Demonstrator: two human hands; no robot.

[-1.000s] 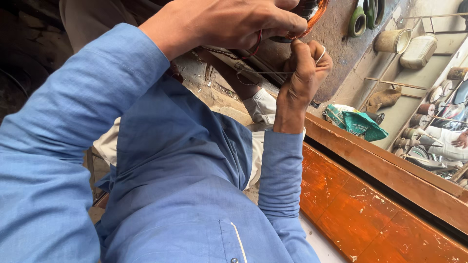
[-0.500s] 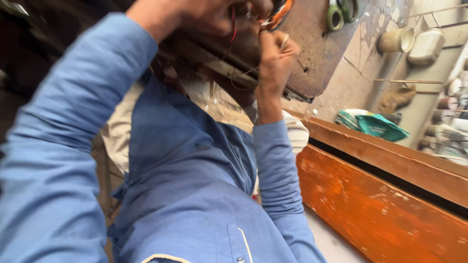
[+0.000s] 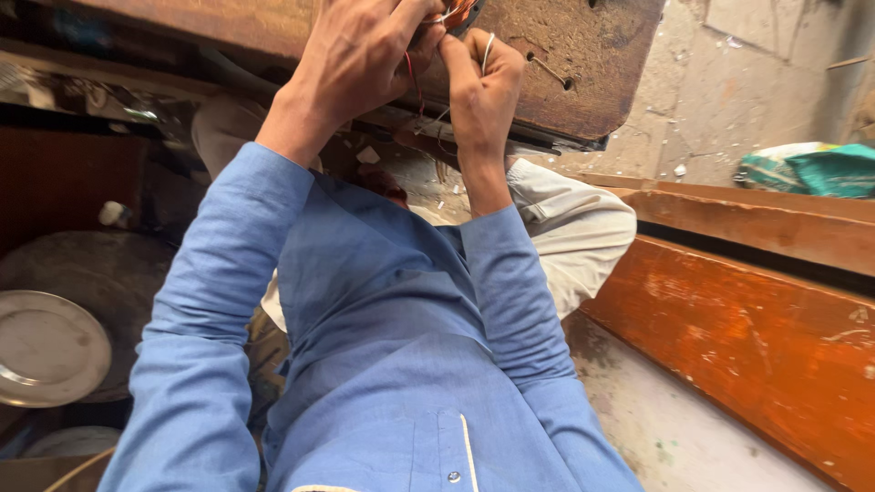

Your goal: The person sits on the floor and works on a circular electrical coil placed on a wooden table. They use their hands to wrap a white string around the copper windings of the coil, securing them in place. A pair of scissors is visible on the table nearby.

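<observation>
Both my arms, in blue sleeves, reach out to a rusty brown board [image 3: 583,64] at the top of the view. My left hand [image 3: 360,59] is closed around a small orange part [image 3: 460,11] and a thin red wire [image 3: 413,73] at the board's edge. Touching it on the right, my right hand [image 3: 478,87] pinches a thin pale wire [image 3: 488,46] that loops over its fingers. Most of the orange part is hidden by my fingers and the frame edge.
An orange-painted wooden beam [image 3: 775,328] runs along the right, with a green and white bag [image 3: 802,169] on the ledge behind it. Round metal plates [image 3: 46,346] lie at the lower left. My light-trousered knee [image 3: 574,228] sits below the hands, over a littered concrete floor [image 3: 665,428].
The view has swung down and left, so the wall shelves and hanging items left the frame. Both hands stayed together on the orange part and wires.
</observation>
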